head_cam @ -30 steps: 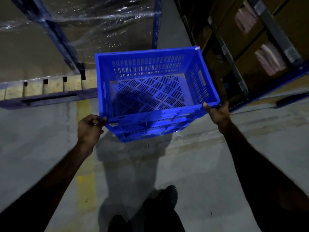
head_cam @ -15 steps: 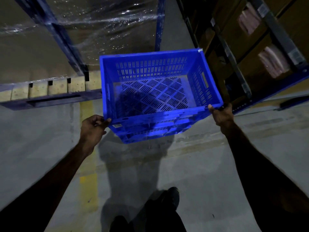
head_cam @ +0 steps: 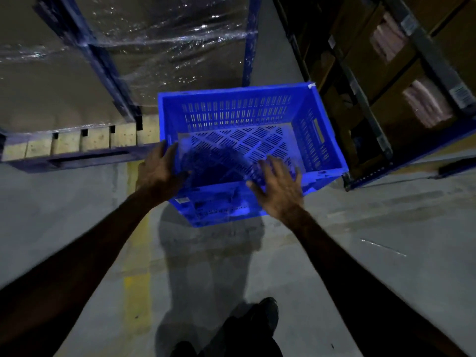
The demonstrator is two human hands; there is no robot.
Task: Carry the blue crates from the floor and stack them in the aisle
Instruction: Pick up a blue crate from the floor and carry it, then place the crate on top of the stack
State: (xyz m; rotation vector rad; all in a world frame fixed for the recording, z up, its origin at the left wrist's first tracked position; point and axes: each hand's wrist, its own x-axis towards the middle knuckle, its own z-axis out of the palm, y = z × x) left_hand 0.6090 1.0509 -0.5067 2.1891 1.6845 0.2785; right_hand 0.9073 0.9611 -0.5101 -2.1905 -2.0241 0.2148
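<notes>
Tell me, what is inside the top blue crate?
The top crate shows only its bare slotted floor. The left hand and right hand, both open, cover its near edge. Under it sits at least one more crate, mostly hidden.

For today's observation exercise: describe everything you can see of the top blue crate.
The top blue crate looks like moulded plastic, open-topped and empty, with slotted walls, a diagonally slotted floor and a handle slot in its right wall. It sits upright on another blue crate on the concrete floor. The left hand touches its near-left corner; the right hand spreads over the near rim, contact unclear.

Perforated plastic crate (head_cam: 247, 117); matt concrete floor (head_cam: 360, 253)
</notes>
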